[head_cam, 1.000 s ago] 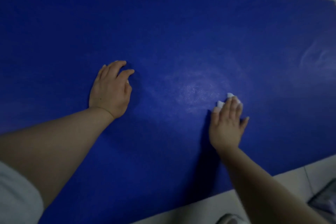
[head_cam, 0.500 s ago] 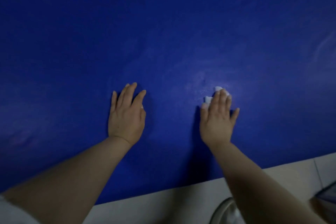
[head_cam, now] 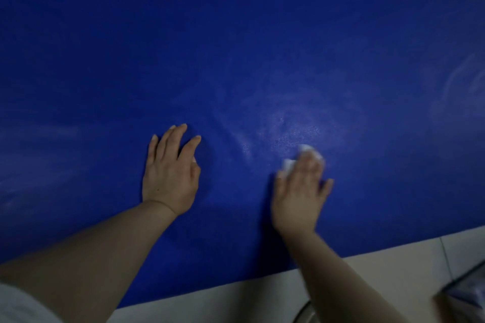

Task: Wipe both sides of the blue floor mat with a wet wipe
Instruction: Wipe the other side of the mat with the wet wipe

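Wiping in progress on the upper face of the blue floor mat (head_cam: 236,47), which lies flat on a pale tiled floor (head_cam: 262,304) and fills most of the view. Nearest the camera: a light sleeve (head_cam: 18,307) at bottom left, both bare forearms reaching forward, and at bottom right a blurred dark-and-grey object (head_cam: 462,294) on the floor, unidentifiable. A curved pale rim beside it could be a container; contents not visible, cannot tell.

Left hand (head_cam: 170,176) lies flat on the mat, fingers straight and slightly spread, grasping nothing. Judgement: it is there to pin the mat so it doesn't slide under the wiping strokes, and maybe to take body weight.

Right hand (head_cam: 299,191), near the left one and motion-blurred, presses the wet wipe (head_cam: 296,160) onto the mat. Fingers look roughly extended over the wipe, white bits poking out past the fingertips; blur makes the exact finger pose uncertain, but it reads as pressing, not pinching.

Just beyond the right hand, a shiny damp patch (head_cam: 296,128) glints. More faint streaks at far right (head_cam: 462,86) and at left. Far edge of the mat meets floor again at the top.

Judgement: first side partway done, underside not yet touched.
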